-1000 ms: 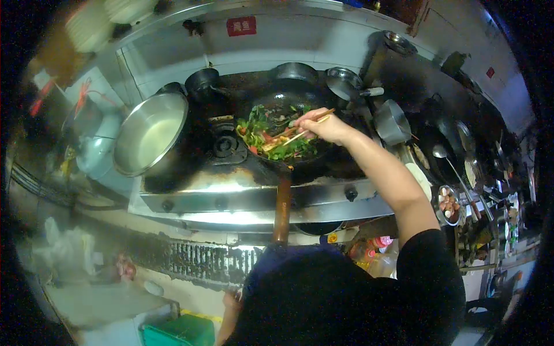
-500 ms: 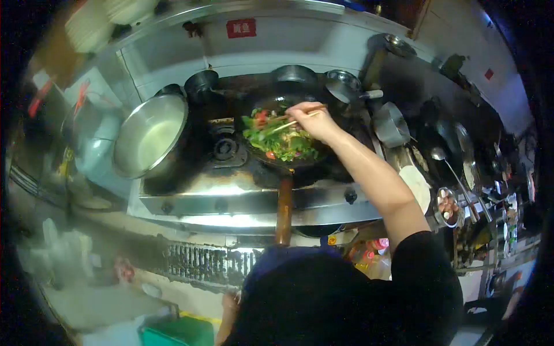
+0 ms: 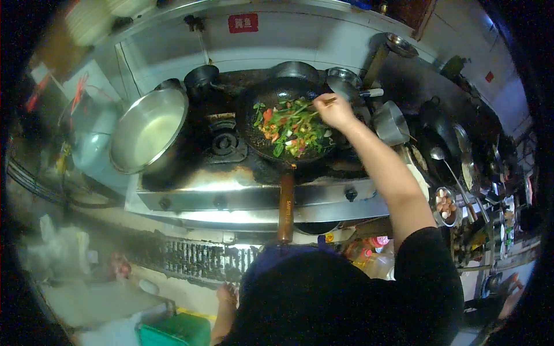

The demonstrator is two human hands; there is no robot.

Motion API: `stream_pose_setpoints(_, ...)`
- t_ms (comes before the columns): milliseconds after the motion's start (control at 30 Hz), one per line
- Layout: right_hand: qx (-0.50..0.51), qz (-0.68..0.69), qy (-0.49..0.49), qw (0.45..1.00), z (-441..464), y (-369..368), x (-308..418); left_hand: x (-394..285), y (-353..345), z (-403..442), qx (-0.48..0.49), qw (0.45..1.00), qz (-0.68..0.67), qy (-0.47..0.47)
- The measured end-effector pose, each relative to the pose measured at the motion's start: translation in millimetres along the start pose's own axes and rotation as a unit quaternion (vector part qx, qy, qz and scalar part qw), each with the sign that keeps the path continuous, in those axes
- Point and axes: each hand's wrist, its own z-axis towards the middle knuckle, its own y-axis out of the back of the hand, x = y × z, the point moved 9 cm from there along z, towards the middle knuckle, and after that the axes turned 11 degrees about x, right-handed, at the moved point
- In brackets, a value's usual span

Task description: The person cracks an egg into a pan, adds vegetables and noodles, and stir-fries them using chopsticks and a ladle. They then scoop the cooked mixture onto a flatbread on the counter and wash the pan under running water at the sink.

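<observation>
My right hand is closed around wooden chopsticks, over the right side of a black wok. Their lower ends reach into a mix of leafy greens and chopped red and pale pieces inside the wok. The wok's brown wooden handle points toward my body, with neither hand on it. Down by my left side is my left hand, away from the stove. It is small and blurred, and its fingers cannot be made out clearly.
A large metal pot with pale liquid stands left of the wok, beside a bare burner. To the right are a saucepan, a ladle and a bowl of brown and white pieces. A green bin sits below left.
My right hand has moved right with the chopsticks. The greens have shifted and mixed, showing more red and pale pieces. My left hand has moved slightly up and left.
</observation>
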Motion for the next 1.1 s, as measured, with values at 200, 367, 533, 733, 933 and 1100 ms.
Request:
stream_pose_setpoints(200,0.158,0.314,-0.009,0.936,-12.4,-55.0,56.4,8.0,-0.3,-12.9,0.021,0.999,-0.032,-0.031)
stream_pose_setpoints(367,0.254,0.296,-0.113,0.914,-23.9,-25.8,2.2,59.2,12.5,-4.5,-0.062,0.961,-0.246,0.111)
stream_pose_setpoints(533,0.076,0.103,-0.105,0.986,8.2,57.1,-14.4,-66.6,-32.4,-55.2,-0.012,0.851,0.523,-0.044)
stream_pose_setpoints(733,0.105,0.169,-0.006,0.980,-17.7,-12.5,28.7,-66.0,-39.3,-48.6,0.000,0.783,0.607,-0.139)
stream_pose_setpoints(933,0.263,0.321,-0.049,0.909,-52.9,-37.6,52.2,6.4,4.9,-2.9,-0.007,0.999,0.027,0.026)
stream_pose_setpoints(1100,0.136,0.215,-0.091,0.963,-27.6,39.6,2.5,49.0,11.2,21.0,0.009,0.956,-0.279,0.087)
